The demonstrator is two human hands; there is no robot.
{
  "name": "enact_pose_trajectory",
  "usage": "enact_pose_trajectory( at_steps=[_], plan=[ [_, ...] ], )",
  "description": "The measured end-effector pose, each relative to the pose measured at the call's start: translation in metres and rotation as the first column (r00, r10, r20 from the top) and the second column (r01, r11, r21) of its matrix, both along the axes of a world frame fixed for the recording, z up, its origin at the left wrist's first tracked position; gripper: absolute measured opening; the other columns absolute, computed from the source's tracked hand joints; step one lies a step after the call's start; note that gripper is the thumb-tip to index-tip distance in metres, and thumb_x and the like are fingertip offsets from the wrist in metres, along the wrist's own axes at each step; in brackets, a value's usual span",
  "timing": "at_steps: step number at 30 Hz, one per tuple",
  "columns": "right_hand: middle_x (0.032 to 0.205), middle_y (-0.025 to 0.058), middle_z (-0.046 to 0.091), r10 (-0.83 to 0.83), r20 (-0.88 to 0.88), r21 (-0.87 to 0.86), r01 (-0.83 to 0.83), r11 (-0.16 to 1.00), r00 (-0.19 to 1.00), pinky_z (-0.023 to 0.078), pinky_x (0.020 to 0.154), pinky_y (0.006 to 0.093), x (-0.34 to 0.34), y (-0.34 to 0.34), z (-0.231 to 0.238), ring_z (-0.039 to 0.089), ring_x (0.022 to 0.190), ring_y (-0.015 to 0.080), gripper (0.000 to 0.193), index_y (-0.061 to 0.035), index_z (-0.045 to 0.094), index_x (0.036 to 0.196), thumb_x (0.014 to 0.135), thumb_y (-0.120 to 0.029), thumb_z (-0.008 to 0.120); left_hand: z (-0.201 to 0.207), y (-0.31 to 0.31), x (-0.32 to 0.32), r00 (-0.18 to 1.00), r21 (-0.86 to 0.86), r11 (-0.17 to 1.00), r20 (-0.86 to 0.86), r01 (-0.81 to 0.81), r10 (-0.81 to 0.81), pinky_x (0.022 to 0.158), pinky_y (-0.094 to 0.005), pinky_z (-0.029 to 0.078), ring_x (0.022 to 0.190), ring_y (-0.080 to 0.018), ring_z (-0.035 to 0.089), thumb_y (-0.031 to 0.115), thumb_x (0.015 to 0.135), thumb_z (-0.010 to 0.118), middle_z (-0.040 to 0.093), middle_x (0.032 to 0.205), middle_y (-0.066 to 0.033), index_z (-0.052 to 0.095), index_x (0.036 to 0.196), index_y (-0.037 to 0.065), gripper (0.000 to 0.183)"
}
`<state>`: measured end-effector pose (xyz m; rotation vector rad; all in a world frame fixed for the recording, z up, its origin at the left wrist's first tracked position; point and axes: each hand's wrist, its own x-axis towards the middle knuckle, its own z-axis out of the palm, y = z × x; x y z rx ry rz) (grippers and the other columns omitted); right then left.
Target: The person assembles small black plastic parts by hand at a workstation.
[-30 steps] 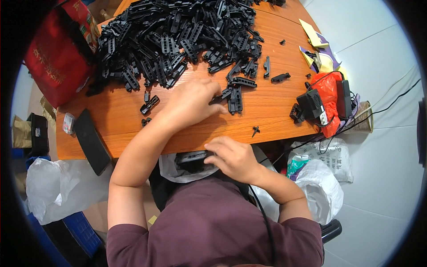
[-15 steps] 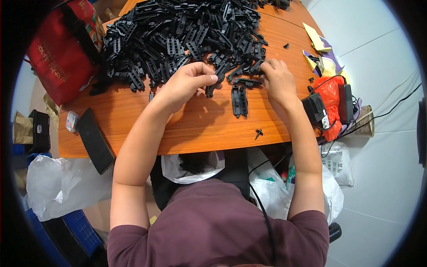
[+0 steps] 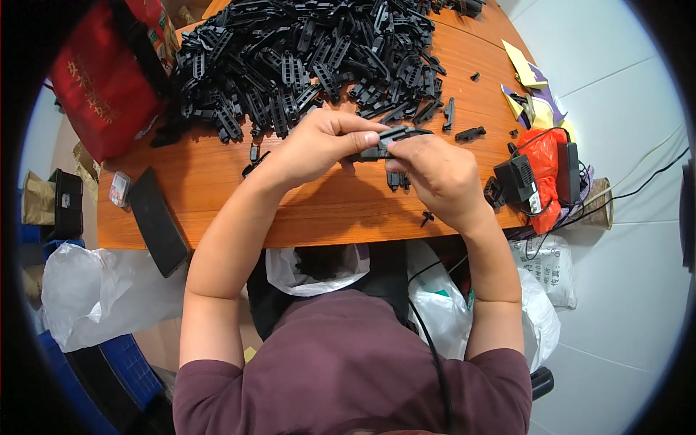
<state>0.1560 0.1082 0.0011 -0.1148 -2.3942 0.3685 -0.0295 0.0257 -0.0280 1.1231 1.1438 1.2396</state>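
Note:
My left hand (image 3: 330, 148) pinches a long black plastic part (image 3: 395, 133) between thumb and fingers, above the table's near half. On the same part, from the right, my right hand (image 3: 438, 170) is closed with its thumb and fingertips. Whether one piece or two pieces are in the grip, I cannot tell. Just under my right hand a black slotted plastic piece (image 3: 396, 179) lies on the table, mostly hidden. Beyond both hands spreads a large heap of similar black parts (image 3: 290, 65).
Loose black pieces (image 3: 470, 133) lie right of the heap. A tiny black piece (image 3: 427, 217) rests near the front edge. Left are a red bag (image 3: 101, 87) and a dark flat slab (image 3: 156, 221); right, black adapters (image 3: 515, 177) and orange plastic (image 3: 540, 152). A white bag (image 3: 319, 279) sits below the edge.
My right hand has come left and nearer from beside the heap to meet my left hand at the black part. A few loose pieces now lie farther right.

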Motion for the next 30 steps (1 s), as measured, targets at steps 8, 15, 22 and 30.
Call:
enact_pose_trajectory(
  at_steps=[8,15,22,30],
  plan=[
    [0.08,0.0084,0.063,-0.054,-0.044,-0.09,0.05,0.995,0.998,0.051,0.056,0.0296,0.005,-0.002,-0.007,0.063,0.066,0.0218,0.024,-0.0031,0.062,0.092,0.069,-0.002,0.07,0.003,-0.006,0.007,0.932,0.315,0.948,-0.356,0.054,0.065,0.064,-0.0245,0.048,0.074,-0.0105,0.059,0.011,0.081,0.068,0.066,0.089,-0.0033,0.06,0.114,0.0,0.036],
    [0.102,0.0138,0.059,-0.256,-0.012,-0.06,0.254,0.965,0.967,0.05,0.07,0.035,0.001,-0.015,-0.001,0.061,0.086,0.0273,0.05,-0.004,0.058,0.114,0.067,-0.011,0.075,0.003,-0.006,0.009,0.625,0.668,0.74,-0.612,0.082,0.484,0.059,-0.0353,0.046,0.066,-0.0281,0.06,0.012,0.069,0.073,0.063,0.075,-0.0122,0.061,0.101,0.0,0.036],
    [0.106,0.0149,0.06,-0.142,-0.019,-0.125,0.139,0.982,0.99,0.051,0.074,0.035,0.006,-0.007,-0.009,0.061,0.091,0.0292,0.051,-0.003,0.056,0.115,0.068,-0.009,0.075,0.0,-0.006,0.016,0.602,0.722,0.688,-0.584,0.078,0.544,0.058,-0.036,0.046,0.066,-0.0279,0.059,0.011,0.068,0.073,0.062,0.074,-0.0111,0.061,0.1,0.003,0.035],
    [0.077,0.0088,0.058,-0.217,-0.028,0.073,0.218,0.973,0.976,0.047,0.051,0.0336,0.011,-0.014,-0.01,0.058,0.062,0.0246,0.031,-0.0032,0.059,0.096,0.072,-0.017,0.072,-0.001,-0.006,0.011,0.651,0.73,0.666,-0.583,0.156,0.487,0.058,-0.0347,0.047,0.067,-0.0277,0.062,0.012,0.069,0.074,0.064,0.079,-0.0133,0.06,0.105,0.002,0.04]
  ],
)
